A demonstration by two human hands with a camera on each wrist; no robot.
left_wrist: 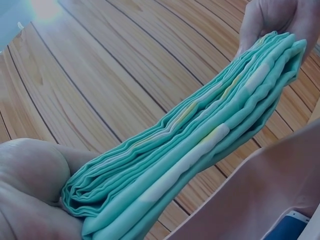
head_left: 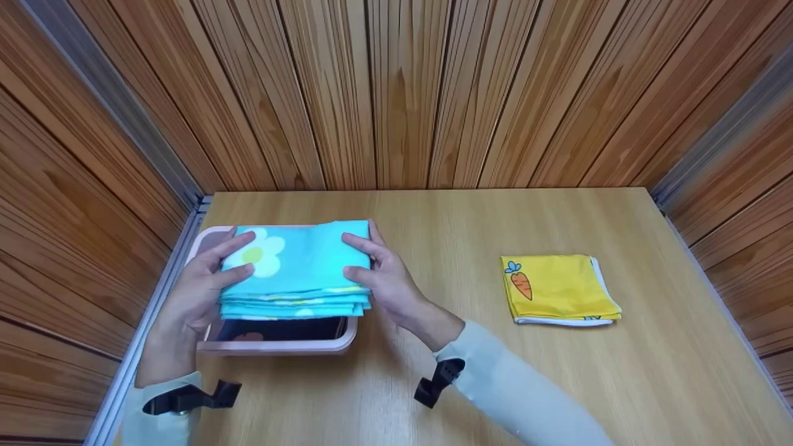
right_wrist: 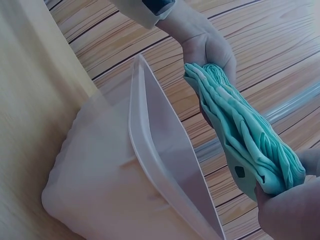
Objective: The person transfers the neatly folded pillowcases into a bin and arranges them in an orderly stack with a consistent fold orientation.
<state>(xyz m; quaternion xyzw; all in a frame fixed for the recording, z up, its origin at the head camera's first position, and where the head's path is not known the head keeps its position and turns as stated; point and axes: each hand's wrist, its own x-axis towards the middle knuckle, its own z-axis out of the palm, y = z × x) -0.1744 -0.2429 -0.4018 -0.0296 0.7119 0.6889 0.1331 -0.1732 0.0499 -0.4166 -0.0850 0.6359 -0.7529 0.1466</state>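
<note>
a folded turquoise cloth (head_left: pixel 296 269) with a white flower print is held between both hands just above a pale pink bin (head_left: pixel 279 342) that stands at the left side of the wooden table (head_left: pixel 483 371). the left hand (head_left: pixel 198 291) grips the cloth's left end: its fingers (head_left: pixel 238 244) curl over the top face beside the flower, and the thumb side lies under or behind the stack, where the head view does not show it. the right hand (head_left: pixel 384 279) grips the right end, with two fingers (head_left: pixel 356 243) bent onto the top layer and the palm against the folded edge. from the left wrist view the cloth (left_wrist: pixel 200 150) shows as a thick stack of many layers, bowed a little in the middle, squeezed at the near end by the left hand (left_wrist: pixel 30 190) and at the far end by the right hand (left_wrist: pixel 275 20). the right wrist view shows the same stack (right_wrist: pixel 245 135) on edge, pinched at both ends, hanging just beside the bin's rim (right_wrist: pixel 165 165) and not touching it as far as can be told. inside the bin something dark with a reddish mark (head_left: pixel 248 336) is partly visible under the cloth. well apart to the right, a folded yellow cloth (head_left: pixel 560 288) with a carrot print lies flat on the table. both forearms wear light sleeves with black straps at the wrist.
</note>
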